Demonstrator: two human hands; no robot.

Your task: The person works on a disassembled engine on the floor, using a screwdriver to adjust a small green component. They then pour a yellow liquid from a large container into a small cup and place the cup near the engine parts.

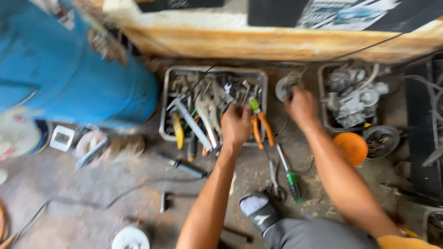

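The left hand [236, 124] digs closed among tools in the metal tray [168, 103]; the right hand [301, 107], at 3 o'clock, grips a round part [282, 88]; sorting looks barely started

A printed sheet [346, 13], perhaps a poster or the face of a package, lies at the top edge right of centre, on a dark surface above the pale wooden board. It is roughly rectangular, set at a slant, in white, grey and pale blue patches; blur hides any detail. On the blue drum [69, 69] at upper left, a small torn label [62, 11] shows near the top edge, white with a touch of red.
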